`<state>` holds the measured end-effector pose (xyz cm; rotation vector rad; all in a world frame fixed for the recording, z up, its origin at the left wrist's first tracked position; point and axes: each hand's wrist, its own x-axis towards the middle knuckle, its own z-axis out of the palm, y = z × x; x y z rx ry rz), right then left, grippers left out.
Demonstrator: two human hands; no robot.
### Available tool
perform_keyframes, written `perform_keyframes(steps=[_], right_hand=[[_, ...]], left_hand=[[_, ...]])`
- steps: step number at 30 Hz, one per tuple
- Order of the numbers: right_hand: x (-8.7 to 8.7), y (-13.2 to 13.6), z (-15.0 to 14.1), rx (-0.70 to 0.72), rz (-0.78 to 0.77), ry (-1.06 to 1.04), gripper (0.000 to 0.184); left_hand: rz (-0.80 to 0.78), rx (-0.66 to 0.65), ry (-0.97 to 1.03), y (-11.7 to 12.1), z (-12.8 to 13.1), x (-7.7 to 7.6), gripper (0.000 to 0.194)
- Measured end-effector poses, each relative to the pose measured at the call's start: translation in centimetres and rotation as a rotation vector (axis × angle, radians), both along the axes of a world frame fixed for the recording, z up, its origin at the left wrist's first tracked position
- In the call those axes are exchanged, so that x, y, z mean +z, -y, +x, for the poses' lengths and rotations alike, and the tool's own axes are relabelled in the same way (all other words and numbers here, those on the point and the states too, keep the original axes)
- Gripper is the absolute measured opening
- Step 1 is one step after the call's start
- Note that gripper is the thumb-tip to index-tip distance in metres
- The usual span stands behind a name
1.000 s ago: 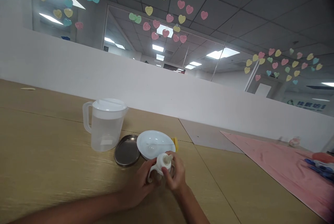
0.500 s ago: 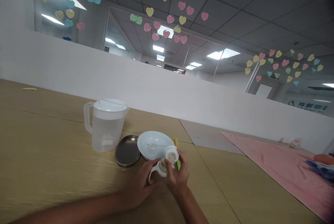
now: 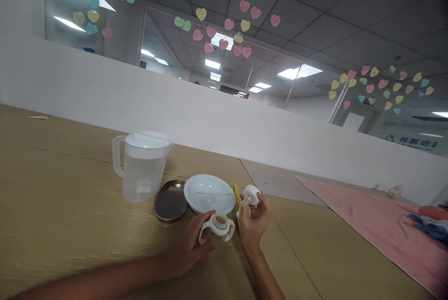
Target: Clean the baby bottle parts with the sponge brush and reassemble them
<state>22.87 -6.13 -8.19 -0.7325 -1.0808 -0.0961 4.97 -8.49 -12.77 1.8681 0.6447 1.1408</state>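
Your right hand (image 3: 255,223) has pulled the white bottle cap (image 3: 251,195) off the two-handled bottle collar (image 3: 217,226), fingers pinching it at the collar's 2 o'clock, clear to work on; your left hand (image 3: 187,248) stays clenched on the collar, steadying it, with the white plate (image 3: 209,192) at 12.

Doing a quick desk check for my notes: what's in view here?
pitcher: one, clear with white lid, on the table
round tray: one, dark metal, right of the pitcher
plate: one, white, right of the tray
yellow handle: one, beside the plate
table: one, tan, under everything
pink cloth: one, on the table's right
small jar: one, pale, beyond the cloth
paper hearts: many, pink, yellow, green, blue, up on the glass
partition: one, white, behind the table
left hand: one, holding a white two-handled collar
right hand: one, holding a small white cap
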Motion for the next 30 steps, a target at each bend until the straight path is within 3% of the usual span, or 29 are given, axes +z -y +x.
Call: perform_keyframes(steps=[5,12,19,25,30], right_hand=[[0.5,-0.4,0.0,0.107,-0.087,-0.069,0.039],[-0.3,-1.0,0.2,0.235,-0.233,-0.029,0.038],[0.1,-1.3,0.0,0.209,-0.196,-0.089,0.040],[-0.9,-1.7,0.5,0.282,-0.264,-0.072,0.040],[-0.6,-2.0,0.7,0.224,-0.234,-0.095,0.040]], left_hand=[[0.003,-0.005,-0.007,0.1,0.0,0.1,0.059],[0.015,0.023,-0.029,0.4,-0.1,0.8,0.058],[0.032,0.019,-0.021,0.3,-0.1,0.8,0.057],[0.033,0.021,-0.033,0.3,-0.2,0.6,0.058],[0.026,0.024,-0.041,0.3,-0.2,0.6,0.057]])
